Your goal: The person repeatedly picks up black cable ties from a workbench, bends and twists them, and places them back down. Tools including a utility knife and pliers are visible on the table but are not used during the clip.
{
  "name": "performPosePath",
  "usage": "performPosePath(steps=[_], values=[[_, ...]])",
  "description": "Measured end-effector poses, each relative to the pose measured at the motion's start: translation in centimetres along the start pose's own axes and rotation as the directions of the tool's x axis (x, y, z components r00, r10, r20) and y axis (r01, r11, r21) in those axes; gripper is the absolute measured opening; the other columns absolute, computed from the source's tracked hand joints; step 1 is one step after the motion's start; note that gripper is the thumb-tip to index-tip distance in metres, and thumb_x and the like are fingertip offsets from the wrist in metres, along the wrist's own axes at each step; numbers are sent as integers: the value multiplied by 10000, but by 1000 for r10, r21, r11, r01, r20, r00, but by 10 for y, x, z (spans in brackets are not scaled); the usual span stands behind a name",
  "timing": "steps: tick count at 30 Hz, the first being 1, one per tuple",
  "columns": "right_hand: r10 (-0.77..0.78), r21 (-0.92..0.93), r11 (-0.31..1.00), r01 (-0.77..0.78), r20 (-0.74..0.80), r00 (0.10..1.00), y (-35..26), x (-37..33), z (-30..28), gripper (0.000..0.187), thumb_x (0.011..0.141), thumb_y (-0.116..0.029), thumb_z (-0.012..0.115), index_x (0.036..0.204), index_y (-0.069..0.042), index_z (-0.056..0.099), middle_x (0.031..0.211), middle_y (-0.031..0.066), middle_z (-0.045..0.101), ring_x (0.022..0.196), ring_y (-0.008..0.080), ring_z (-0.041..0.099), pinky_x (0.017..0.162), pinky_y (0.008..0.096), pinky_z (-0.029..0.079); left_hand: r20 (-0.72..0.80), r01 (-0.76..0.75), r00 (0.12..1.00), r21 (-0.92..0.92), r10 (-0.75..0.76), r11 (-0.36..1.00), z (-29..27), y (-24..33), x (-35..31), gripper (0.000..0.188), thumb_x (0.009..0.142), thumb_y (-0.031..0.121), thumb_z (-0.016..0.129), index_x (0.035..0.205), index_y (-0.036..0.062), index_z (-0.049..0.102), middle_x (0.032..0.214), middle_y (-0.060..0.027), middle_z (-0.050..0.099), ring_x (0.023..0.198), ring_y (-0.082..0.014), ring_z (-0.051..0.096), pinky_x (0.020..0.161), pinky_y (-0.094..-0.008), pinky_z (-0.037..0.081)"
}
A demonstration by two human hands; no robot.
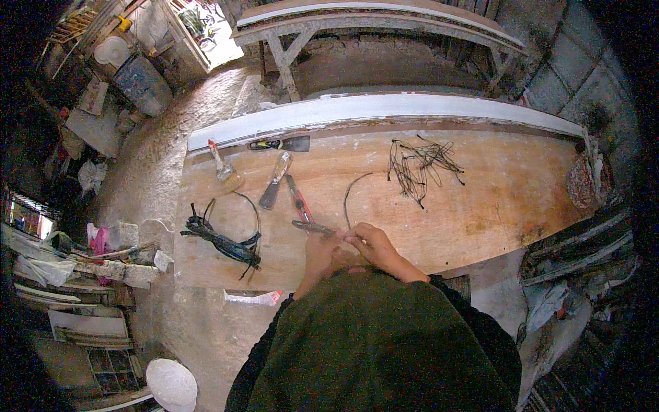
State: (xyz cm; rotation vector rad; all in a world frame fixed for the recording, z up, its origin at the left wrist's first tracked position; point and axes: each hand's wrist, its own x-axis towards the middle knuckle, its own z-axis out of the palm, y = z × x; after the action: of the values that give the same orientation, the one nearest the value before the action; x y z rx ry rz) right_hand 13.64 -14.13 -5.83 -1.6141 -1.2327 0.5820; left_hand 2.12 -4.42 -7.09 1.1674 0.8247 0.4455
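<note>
My left hand [322, 253] is closed near the table's front edge, close against my right hand. A dark, slim thing [312, 226] sticks out of its fingers; its exact kind is not clear. The fingers of my right hand [376, 247] are bent in a pinch on a thin dark cord [347, 199], which arcs up and away over the wood. Just beyond my left hand lies a slim red and black tool [299, 198]. Left of it is a tied bundle of black cords [223, 240]. A loose tangle of thin dark cords [422, 165] lies at the right.
On the plywood tabletop [494, 192] also lie a paintbrush [225, 172], a scraper [276, 180] and a dark-bladed putty knife [281, 143]. A long white board [384, 108] runs along the far edge. Behind stands a wooden bench [384, 24]; a blue barrel [143, 84] stands back left.
</note>
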Motion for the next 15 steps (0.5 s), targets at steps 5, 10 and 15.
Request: performPosePath(steps=[5,10,15], values=[[192,375,902,-213,94,977,9,-4,9,66,793,-98,511,795,-32,514,745,22,512,667,108,486,600,225,395,18,-27,999,-39,28,999,-1,-2,2,134,710,138,613,697,31,533,590,-15,513,484,-88,465,401,-213,342],[252,565,790,-238,55,966,8,-3,7,110,818,-165,508,799,-57,502,751,22,551,663,91,503,604,216,419,102,-89,992,82,80,993,1,5,4,161,710,149,640,676,63,509,573,1,507,445,-64,435,380,-179,331],[309,755,600,-264,86,947,7,-2,7,101,797,-128,536,804,-30,508,780,42,567,660,102,524,613,214,436,112,-36,993,77,28,996,0,-3,10,140,723,138,622,682,65,510,605,-14,540,461,-63,456,389,-181,333]])
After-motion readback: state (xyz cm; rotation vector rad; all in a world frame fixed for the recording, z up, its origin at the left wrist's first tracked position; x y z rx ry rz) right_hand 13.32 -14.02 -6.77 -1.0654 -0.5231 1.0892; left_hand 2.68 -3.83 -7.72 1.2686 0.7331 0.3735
